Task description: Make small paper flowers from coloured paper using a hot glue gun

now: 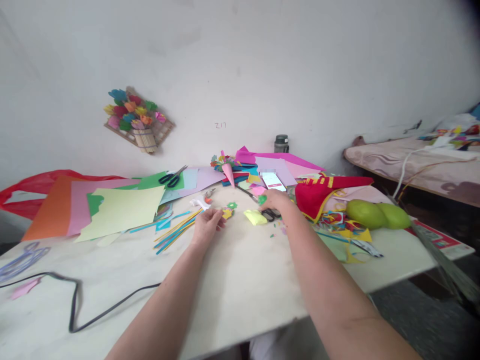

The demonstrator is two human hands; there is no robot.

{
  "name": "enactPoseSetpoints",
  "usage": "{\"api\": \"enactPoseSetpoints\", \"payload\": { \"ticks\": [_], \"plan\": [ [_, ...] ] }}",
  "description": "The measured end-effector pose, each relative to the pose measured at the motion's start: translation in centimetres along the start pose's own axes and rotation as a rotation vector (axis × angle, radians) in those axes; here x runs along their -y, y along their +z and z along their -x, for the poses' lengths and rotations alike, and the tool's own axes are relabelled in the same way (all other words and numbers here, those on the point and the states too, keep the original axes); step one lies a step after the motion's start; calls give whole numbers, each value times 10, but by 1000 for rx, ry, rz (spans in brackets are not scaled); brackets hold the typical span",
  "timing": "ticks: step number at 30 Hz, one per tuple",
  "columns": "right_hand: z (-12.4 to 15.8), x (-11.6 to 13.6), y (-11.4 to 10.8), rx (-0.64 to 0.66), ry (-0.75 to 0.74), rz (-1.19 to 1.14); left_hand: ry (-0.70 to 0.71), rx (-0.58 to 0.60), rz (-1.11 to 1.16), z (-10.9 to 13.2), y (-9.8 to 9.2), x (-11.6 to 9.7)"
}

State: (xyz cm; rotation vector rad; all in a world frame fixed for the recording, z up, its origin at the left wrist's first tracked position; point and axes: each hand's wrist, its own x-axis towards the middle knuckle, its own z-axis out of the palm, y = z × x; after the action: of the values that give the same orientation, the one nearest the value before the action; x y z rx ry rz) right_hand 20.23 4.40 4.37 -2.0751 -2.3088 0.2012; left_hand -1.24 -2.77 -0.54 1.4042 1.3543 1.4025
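My right hand point(277, 200) pinches a small green paper piece point(262, 199) above the table. Just under its palm lie dark-handled scissors point(270, 215) and a crumpled pale-yellow paper or cloth piece point(255, 217). My left hand point(208, 225) rests on the table with its fingers curled; what they hold, if anything, is hidden. Small yellow paper cut-outs point(227, 213) and a green flower-shaped cut-out point(232, 205) lie beside its fingertips. Left of that hand is a bundle of blue and yellow paper strips point(174, 236). Behind stands a pink paper cone with colourful paper flowers point(227, 174).
Coloured paper sheets point(123, 207) and another pair of scissors point(172, 177) lie at the left. A lit phone point(273, 181), red cloth point(313, 197) and green fruits point(365, 214) are at the right. A black cable point(75, 310) crosses the left front.
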Motion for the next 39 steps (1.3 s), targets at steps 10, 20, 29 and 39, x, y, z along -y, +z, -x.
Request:
{"api": "enactPoseSetpoints", "payload": {
  "ticks": [10,20,29,39],
  "plan": [
    [-5,4,8,-265,12,12,-14,21,-12,0,0,1],
    [-14,9,6,-353,-38,-1112,-45,-13,76,0,0,0],
    [-3,56,24,-44,-306,-1385,-53,87,284,2,-4,-1],
    [2,68,30,-32,-236,-1397,-112,96,244,-3,-6,6]
  ]
}}
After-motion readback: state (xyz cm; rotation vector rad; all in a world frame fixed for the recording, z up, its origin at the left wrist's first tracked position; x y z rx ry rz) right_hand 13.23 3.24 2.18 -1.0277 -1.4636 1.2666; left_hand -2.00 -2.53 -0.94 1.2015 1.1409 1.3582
